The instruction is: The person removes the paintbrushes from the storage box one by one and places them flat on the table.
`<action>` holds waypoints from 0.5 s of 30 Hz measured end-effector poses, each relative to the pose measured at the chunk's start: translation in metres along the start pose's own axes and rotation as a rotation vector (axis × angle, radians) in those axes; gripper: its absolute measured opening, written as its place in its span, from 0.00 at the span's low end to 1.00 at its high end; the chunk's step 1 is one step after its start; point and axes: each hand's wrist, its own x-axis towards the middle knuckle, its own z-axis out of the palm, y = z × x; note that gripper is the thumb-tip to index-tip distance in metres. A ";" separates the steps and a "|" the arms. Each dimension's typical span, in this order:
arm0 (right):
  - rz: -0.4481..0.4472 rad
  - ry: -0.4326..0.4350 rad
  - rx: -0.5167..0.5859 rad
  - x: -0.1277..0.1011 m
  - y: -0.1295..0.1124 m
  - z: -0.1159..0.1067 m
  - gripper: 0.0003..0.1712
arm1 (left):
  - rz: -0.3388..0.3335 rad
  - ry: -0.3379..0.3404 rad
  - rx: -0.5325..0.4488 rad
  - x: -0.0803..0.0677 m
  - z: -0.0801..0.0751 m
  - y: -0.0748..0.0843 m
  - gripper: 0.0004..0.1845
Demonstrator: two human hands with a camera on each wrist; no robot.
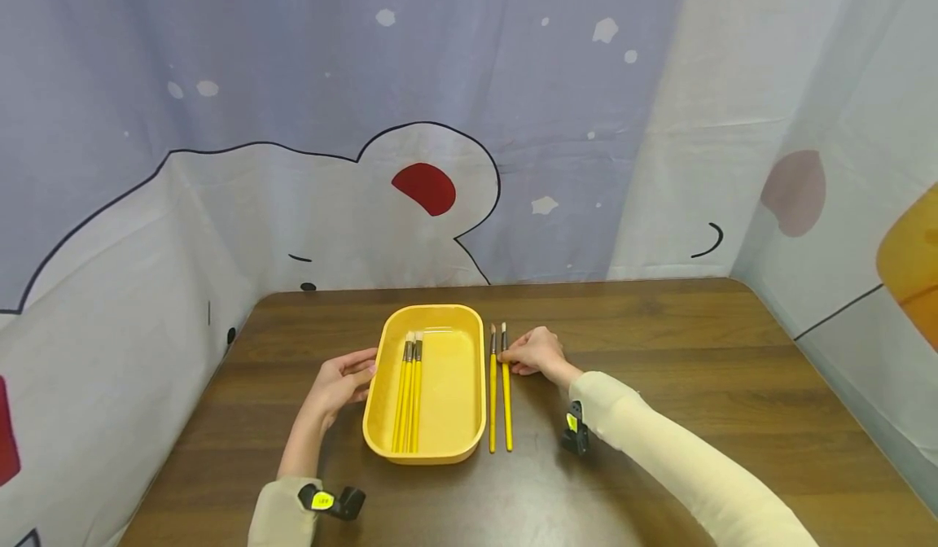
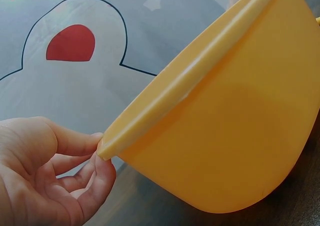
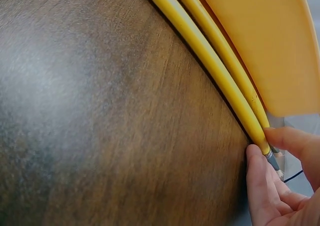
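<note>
A yellow tray [image 1: 449, 384] lies on the brown table [image 1: 659, 352] with three yellow-handled paintbrushes [image 1: 408, 392] along its left side. Two more paintbrushes [image 1: 499, 392] lie side by side on the table just right of the tray. My left hand [image 1: 359, 376] holds the tray's left rim. In the left wrist view its thumb and a finger [image 2: 102, 168] pinch the rim of the tray [image 2: 220, 126]. My right hand [image 1: 515, 357] pinches the outer brush near its metal ferrule. In the right wrist view the hand [image 3: 270, 153] meets the brush [image 3: 205, 60] beside the tray [image 3: 260, 35].
A printed cloth backdrop [image 1: 440, 164] hangs behind and to both sides of the table. Bare tabletop [image 3: 100, 110] stretches to the right of the brushes and in front of the tray. A wrist camera [image 1: 575, 431] sits on the right sleeve, another [image 1: 331, 501] on the left.
</note>
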 end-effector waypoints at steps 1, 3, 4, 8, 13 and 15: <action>-0.005 0.001 0.000 0.000 0.000 0.000 0.11 | 0.001 0.000 0.003 0.000 0.000 0.000 0.23; -0.005 0.000 0.000 0.001 0.001 0.000 0.11 | 0.002 0.000 0.002 0.000 0.000 0.000 0.23; -0.004 -0.001 0.000 0.001 0.001 0.000 0.11 | 0.002 0.000 0.002 0.000 0.000 0.000 0.23; -0.009 0.001 0.004 0.001 0.002 -0.001 0.11 | 0.002 -0.002 0.000 0.000 0.000 0.000 0.23; -0.024 0.003 0.013 -0.001 0.001 -0.002 0.12 | 0.000 -0.002 -0.002 -0.001 0.000 0.001 0.23; -0.030 0.002 0.014 -0.002 0.000 -0.001 0.12 | -0.002 0.001 -0.007 -0.002 0.001 0.001 0.23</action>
